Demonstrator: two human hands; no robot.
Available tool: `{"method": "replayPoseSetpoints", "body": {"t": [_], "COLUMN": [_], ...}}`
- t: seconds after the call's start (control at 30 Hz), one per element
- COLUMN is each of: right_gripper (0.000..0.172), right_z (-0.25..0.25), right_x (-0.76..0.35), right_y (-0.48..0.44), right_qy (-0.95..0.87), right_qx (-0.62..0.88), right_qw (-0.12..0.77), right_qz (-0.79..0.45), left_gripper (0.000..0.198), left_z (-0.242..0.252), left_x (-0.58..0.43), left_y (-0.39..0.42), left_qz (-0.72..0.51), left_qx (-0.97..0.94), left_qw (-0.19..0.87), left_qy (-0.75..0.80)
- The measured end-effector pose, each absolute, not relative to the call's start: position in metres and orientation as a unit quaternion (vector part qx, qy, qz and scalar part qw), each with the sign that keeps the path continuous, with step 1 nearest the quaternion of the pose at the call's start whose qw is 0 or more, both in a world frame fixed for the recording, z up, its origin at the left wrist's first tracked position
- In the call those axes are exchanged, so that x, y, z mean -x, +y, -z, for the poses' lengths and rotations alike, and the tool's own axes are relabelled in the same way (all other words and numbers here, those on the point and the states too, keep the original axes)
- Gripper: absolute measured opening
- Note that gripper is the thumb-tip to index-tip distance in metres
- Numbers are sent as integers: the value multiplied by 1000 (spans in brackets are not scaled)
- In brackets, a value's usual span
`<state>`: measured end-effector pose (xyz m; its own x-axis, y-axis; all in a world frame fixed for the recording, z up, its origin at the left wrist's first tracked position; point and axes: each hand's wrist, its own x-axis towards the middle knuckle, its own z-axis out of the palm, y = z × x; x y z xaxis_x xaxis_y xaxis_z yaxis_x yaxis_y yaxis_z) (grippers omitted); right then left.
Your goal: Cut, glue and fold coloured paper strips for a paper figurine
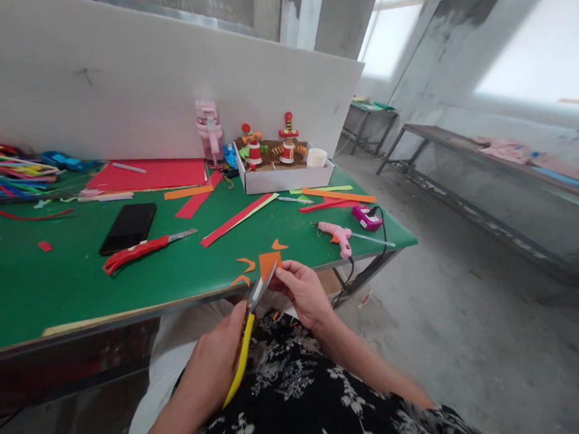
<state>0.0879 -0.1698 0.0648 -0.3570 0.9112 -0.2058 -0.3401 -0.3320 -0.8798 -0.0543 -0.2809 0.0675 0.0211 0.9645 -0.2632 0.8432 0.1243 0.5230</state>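
Observation:
Scissors with yellow handles [241, 364] are gripped in my left hand [220, 353], their blades slightly parted and pointing up and away from me. My right hand [301, 289] pinches a small orange piece of paper [269, 264] by its right side, just over the table's near edge. The blades lie against this paper; whether they are cutting into it I cannot tell. Beside it on the green table [184, 279] lie several small orange paper cut-offs [247, 265]. Part of my right hand's fingers is hidden behind the paper and blades.
A pink glue gun [338, 236] with a cord lies right, near a purple plug box [367, 217]. A red-handled knife [142, 250] and black phone [129, 228] lie left. Behind are paper strips [239, 219] and a white box [286, 180] holding two small figures.

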Motion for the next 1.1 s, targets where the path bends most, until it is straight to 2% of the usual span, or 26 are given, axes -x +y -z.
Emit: {"method": "replayPoseSetpoints", "body": {"t": [0.5, 0.83, 1.1], "right_gripper": [33, 33, 32], "right_z": [-64, -61, -64], "right_x": [-90, -94, -103], "right_y": [-169, -166, -161], "right_qy": [-387, -404, -449], "right_qx": [379, 382, 376], "right_qw": [421, 415, 365], "right_qz": [-728, -720, -724], "left_gripper": [39, 28, 26], "left_z": [-65, -71, -72], "left_x": [57, 63, 79], "left_y": [-285, -288, -293], "left_qz": [-150, -145, -97], "left_qx": [-664, -676, -677], "left_qw": [282, 285, 295], "left_qy": [676, 664, 667]}}
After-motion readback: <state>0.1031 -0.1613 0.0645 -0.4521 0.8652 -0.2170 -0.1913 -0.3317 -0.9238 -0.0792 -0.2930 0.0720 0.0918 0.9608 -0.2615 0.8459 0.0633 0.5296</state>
